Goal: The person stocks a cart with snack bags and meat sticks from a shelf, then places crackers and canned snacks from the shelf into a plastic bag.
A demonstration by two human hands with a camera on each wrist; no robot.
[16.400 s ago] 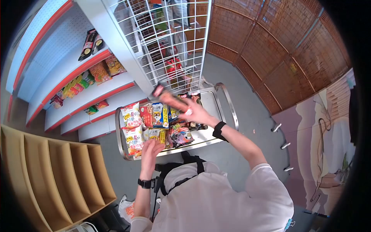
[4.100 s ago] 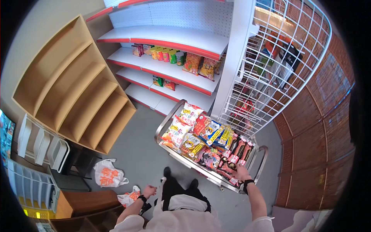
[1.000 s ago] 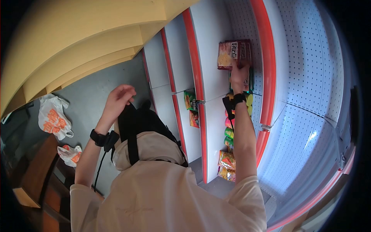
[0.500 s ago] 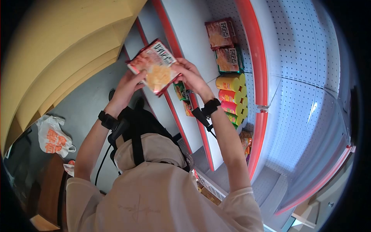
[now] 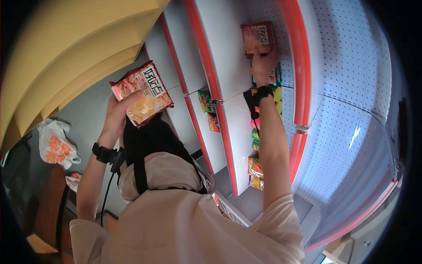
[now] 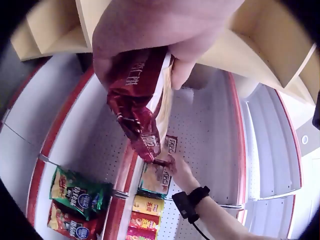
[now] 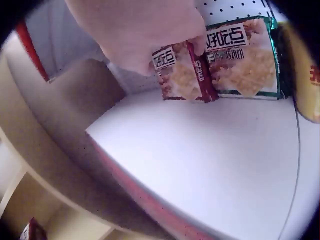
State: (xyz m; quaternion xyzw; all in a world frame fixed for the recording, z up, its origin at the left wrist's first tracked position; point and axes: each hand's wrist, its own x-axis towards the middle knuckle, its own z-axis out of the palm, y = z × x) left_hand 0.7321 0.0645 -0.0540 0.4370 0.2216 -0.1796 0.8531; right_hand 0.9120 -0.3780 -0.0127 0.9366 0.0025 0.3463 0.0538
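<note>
My left hand [image 5: 116, 115] holds a red cookie package [image 5: 144, 94] by its edge, thumb across the printed front; the left wrist view shows its dark red side [image 6: 137, 100]. At the back of a white shelf, my right hand [image 5: 263, 66] reaches to another red package [image 5: 257, 38]. In the right wrist view the fingers of my right hand [image 7: 145, 35] grip the top of that red package [image 7: 182, 75], which stands on the shelf. Right beside it stands a green-edged package [image 7: 245, 60].
Colourful cans [image 6: 147, 205] and snack bags [image 5: 255, 169] line the same shelf [image 5: 239, 132]. Green and red bags [image 5: 205, 101] lie on a lower level. Wooden shelving [image 5: 88, 39] curves at the left, with a white plastic bag [image 5: 57, 145] on the floor.
Half a second ago both hands held one red package over the floor. It is now in my left hand alone, lower and further left, while my right hand has moved back to the shelf.
</note>
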